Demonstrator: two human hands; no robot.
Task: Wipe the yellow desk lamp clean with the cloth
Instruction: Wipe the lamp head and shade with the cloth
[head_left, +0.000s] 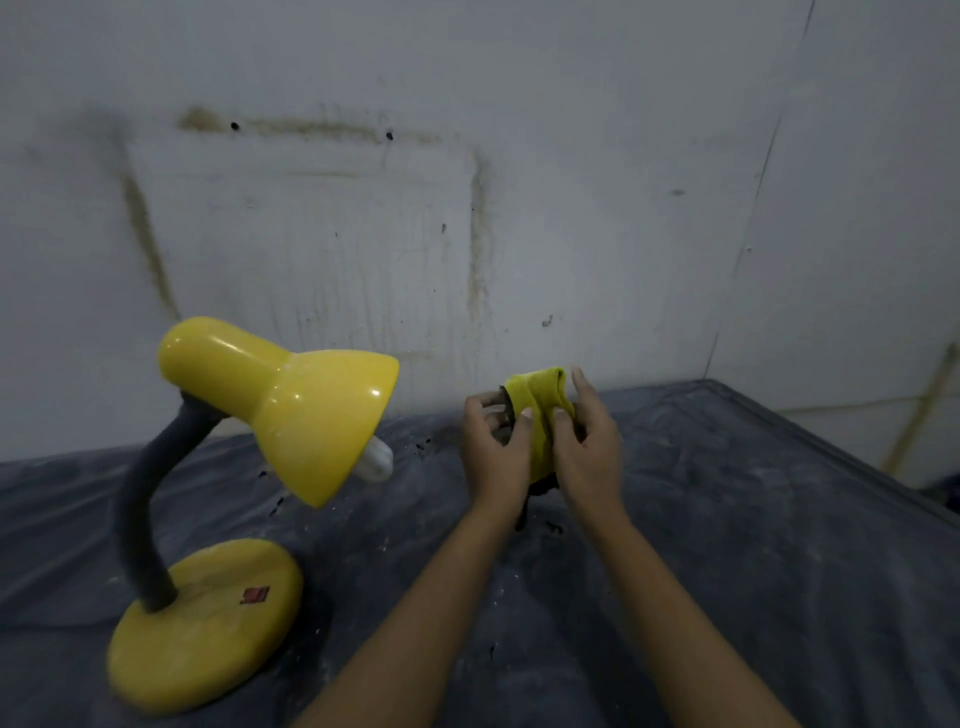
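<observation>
The yellow desk lamp (291, 405) stands at the left on a round yellow base (208, 623), with a dark bendy neck and a white bulb showing under the shade. A folded yellow cloth (540, 410) with a dark underside is held up between both hands, to the right of the shade and apart from it. My left hand (493, 447) pinches the cloth's left side with thumb and fingers. My right hand (589, 441) grips its right side, fingers curled over the fold.
A dusty dark grey sheet (727, 545) covers the table, with small dark specks near the lamp. A stained white wall (467, 208) rises just behind. The table's right edge runs diagonally at the far right.
</observation>
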